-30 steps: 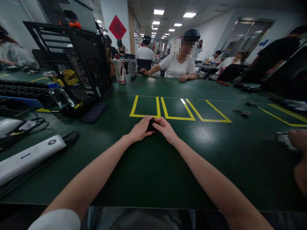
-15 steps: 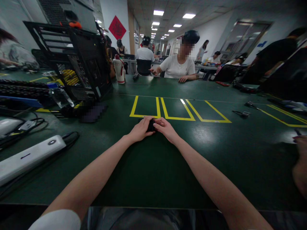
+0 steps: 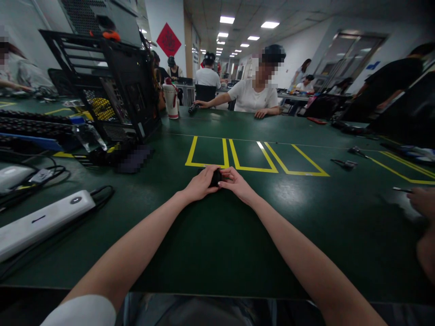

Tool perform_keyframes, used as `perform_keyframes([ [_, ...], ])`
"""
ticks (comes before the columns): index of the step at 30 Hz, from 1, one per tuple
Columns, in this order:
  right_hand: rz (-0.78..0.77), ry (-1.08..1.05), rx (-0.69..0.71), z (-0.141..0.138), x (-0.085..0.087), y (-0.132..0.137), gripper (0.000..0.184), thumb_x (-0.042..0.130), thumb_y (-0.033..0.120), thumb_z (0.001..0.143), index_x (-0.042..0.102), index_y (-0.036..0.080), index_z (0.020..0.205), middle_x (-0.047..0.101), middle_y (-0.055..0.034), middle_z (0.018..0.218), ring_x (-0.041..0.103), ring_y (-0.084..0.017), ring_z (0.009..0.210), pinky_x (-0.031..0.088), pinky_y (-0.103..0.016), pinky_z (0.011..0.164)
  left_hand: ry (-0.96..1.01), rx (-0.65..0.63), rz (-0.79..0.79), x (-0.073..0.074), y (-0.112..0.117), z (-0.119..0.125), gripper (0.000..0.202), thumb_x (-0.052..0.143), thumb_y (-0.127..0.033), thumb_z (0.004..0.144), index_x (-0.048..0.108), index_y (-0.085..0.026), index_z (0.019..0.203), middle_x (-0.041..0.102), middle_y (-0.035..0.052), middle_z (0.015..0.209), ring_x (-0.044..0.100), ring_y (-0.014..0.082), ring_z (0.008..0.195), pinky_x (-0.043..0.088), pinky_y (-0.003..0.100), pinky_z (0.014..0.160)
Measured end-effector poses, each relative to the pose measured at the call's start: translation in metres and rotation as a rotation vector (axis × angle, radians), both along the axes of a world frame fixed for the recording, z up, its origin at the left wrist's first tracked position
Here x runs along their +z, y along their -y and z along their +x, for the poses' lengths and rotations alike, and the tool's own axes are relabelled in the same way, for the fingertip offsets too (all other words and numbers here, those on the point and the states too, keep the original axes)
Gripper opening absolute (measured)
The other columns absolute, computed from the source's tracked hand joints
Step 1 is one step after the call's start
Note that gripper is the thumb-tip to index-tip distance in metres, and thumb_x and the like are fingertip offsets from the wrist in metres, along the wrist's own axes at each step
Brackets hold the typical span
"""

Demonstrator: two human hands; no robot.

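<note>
A small black object (image 3: pixel 215 178) is held on the green surface (image 3: pixel 210 253), well in from its near edge and about midway between its left and right edges. It is clasped from the left by the left hand (image 3: pixel 200 184), whose grip is closed around it, with the fingers laid over its top and the thumb set along its near side. Its right side is met by the thumb and fingertips of the right hand (image 3: pixel 239 186); whether that grip is clenched on it or only resting against it cannot be told. Much of the object is hidden by the fingers, so its kind cannot be made out.

Just beyond the hands, toward the far edge, three outlines are marked in yellow tape (image 3: pixel 253 169). Toward the left edge, a long white device (image 3: pixel 50 216) is seen with a black cable, and farther back a clear bottle (image 3: pixel 87 136) is placed beside an open black frame (image 3: pixel 136 86). A white cup (image 3: pixel 171 102) is stood near the far edge. At the right edge, a thin tool (image 3: pixel 402 189) is held by another person's hand (image 3: pixel 423 201).
</note>
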State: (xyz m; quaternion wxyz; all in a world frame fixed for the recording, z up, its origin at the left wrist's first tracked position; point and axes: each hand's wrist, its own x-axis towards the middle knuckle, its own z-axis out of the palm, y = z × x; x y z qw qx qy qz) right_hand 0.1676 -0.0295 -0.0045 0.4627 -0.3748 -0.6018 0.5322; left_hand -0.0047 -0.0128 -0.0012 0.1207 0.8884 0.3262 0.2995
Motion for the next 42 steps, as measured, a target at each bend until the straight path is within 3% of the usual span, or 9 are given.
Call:
perform_keyframes([
  [6,0.036,0.041,-0.105,-0.0049,0.0012,0.0018,0.026,0.063,0.032,0.067,0.052,0.023,0.089,0.055,-0.0009,0.096,0.051,-0.016,0.096,0.042,-0.036,0.085,0.011,-0.011,-0.002,0.0002,-0.0002,-0.0001,0.058,0.058,-0.030,0.072,0.026,-0.022,0.120,0.040,0.0099,0.120,0.044,0.0250,0.110,0.043,0.043,0.086],
  [16,0.022,-0.005,-0.003,-0.0012,-0.0003,0.0001,0.033,0.066,0.025,0.063,0.051,0.023,0.093,0.054,-0.0005,0.099,0.053,-0.015,0.094,0.042,-0.036,0.087,0.005,0.003,-0.005,-0.0003,-0.0006,0.0004,0.058,0.059,-0.027,0.071,0.027,-0.022,0.119,0.041,0.0098,0.118,0.045,0.0254,0.109,0.044,0.044,0.085],
  [24,0.027,0.036,-0.123,-0.0071,0.0023,0.0032,0.024,0.062,0.030,0.068,0.052,0.023,0.090,0.054,-0.0008,0.094,0.052,-0.015,0.093,0.042,-0.037,0.085,0.021,-0.008,-0.008,-0.0002,-0.0015,0.0007,0.058,0.059,-0.029,0.071,0.028,-0.021,0.119,0.041,0.0102,0.118,0.045,0.0253,0.109,0.043,0.043,0.086],
  [28,0.019,0.057,-0.093,-0.0064,0.0012,0.0015,0.028,0.060,0.031,0.070,0.052,0.023,0.096,0.054,-0.0019,0.098,0.052,-0.016,0.095,0.041,-0.037,0.086,0.013,-0.001,-0.015,0.0004,-0.0016,0.0004,0.058,0.059,-0.029,0.071,0.027,-0.021,0.119,0.041,0.0104,0.118,0.046,0.0254,0.108,0.044,0.043,0.084],
  [33,0.021,0.007,-0.028,-0.0036,0.0015,0.0015,0.029,0.065,0.027,0.065,0.052,0.023,0.091,0.054,-0.0001,0.097,0.053,-0.014,0.092,0.042,-0.035,0.086,0.007,-0.004,-0.015,0.0014,-0.0002,-0.0005,0.057,0.058,-0.029,0.072,0.027,-0.022,0.119,0.040,0.0099,0.119,0.046,0.0254,0.108,0.045,0.042,0.083],
  [39,0.010,0.028,-0.100,-0.0051,0.0021,0.0028,0.024,0.062,0.033,0.067,0.053,0.023,0.088,0.055,-0.0005,0.095,0.052,-0.015,0.094,0.042,-0.036,0.085,0.010,-0.005,-0.011,0.0023,0.0010,-0.0003,0.057,0.059,-0.029,0.071,0.027,-0.021,0.119,0.041,0.0098,0.118,0.045,0.0247,0.108,0.044,0.042,0.084],
  [42,0.003,0.043,-0.093,-0.0056,0.0005,0.0013,0.030,0.061,0.032,0.068,0.052,0.024,0.095,0.055,-0.0014,0.098,0.052,-0.016,0.095,0.042,-0.038,0.086,0.009,-0.001,-0.020,0.0020,0.0009,0.0000,0.056,0.058,-0.029,0.072,0.028,-0.022,0.119,0.041,0.0095,0.119,0.045,0.0249,0.109,0.044,0.043,0.084],
])
